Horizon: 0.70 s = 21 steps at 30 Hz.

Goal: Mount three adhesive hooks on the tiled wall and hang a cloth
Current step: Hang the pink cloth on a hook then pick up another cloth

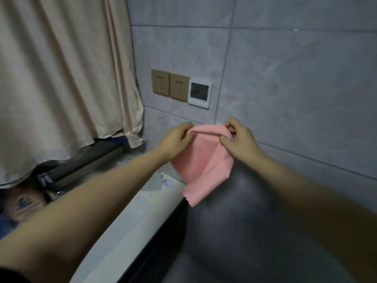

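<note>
A pink cloth [201,158] hangs in front of the grey tiled wall [285,78], held up by its top edge. My left hand [175,139] pinches the cloth's upper left corner. My right hand [238,139] pinches the upper right part, where the cloth folds over. The lower end of the cloth droops down to about the level of a pale ledge. No adhesive hook shows on the wall.
Two brown sockets [170,85] and a small white display unit [199,92] sit on the wall above the hands. A beige curtain [61,78] hangs at the left. A pale ledge [130,217] with papers [161,182] runs below; a dark rounded surface [244,221] lies under the cloth.
</note>
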Motion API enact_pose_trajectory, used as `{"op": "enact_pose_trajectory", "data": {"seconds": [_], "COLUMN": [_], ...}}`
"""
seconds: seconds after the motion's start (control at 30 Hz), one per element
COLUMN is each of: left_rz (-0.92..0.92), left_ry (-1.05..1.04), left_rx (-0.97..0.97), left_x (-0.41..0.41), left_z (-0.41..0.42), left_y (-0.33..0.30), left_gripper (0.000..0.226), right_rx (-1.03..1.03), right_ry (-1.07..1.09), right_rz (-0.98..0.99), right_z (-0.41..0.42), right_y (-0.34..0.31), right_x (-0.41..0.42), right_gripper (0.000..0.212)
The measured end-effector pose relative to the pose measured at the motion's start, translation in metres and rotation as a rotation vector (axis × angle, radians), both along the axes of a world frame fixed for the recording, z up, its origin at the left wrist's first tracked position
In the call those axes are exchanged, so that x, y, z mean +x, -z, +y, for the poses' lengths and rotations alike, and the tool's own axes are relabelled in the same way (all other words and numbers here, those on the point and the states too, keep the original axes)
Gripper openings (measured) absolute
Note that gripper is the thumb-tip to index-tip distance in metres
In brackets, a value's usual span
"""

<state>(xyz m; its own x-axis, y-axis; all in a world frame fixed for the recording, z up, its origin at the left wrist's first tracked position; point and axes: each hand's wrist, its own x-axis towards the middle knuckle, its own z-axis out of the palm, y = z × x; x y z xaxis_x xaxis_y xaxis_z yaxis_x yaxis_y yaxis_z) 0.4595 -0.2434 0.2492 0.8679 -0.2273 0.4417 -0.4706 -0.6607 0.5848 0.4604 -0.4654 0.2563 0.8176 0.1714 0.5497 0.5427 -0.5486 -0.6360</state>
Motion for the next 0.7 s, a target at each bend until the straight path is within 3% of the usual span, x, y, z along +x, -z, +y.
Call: {"op": "enact_pose_trajectory", "data": {"seconds": [0.13, 0.27, 0.43, 0.53, 0.7], "left_rz": [-0.172, -0.168, -0.171, -0.313, -0.641], "left_ry": [0.126, 0.283, 0.591, 0.726, 0.752], "left_rx": [0.064, 0.137, 0.189, 0.216, 0.323], "left_x": [-0.002, -0.008, -0.028, -0.047, -0.068], "left_z": [-0.057, -0.119, -0.183, -0.232, -0.313], "left_y": [-0.041, -0.085, -0.133, -0.161, -0.194], "left_gripper": [0.009, 0.007, 0.045, 0.062, 0.039], "right_rx": [-0.030, -0.081, -0.192, -0.234, -0.302], "right_ry": [0.035, 0.159, 0.253, 0.281, 0.335], "right_rz": [-0.028, -0.084, -0.176, -0.207, -0.326], "right_z": [-0.068, -0.139, -0.219, -0.267, -0.335], "right_y": [-0.035, -0.072, -0.113, -0.136, -0.167], "right_x": [-0.031, -0.074, -0.128, -0.162, -0.218], "right_gripper": [0.033, 0.033, 0.040, 0.047, 0.033]}}
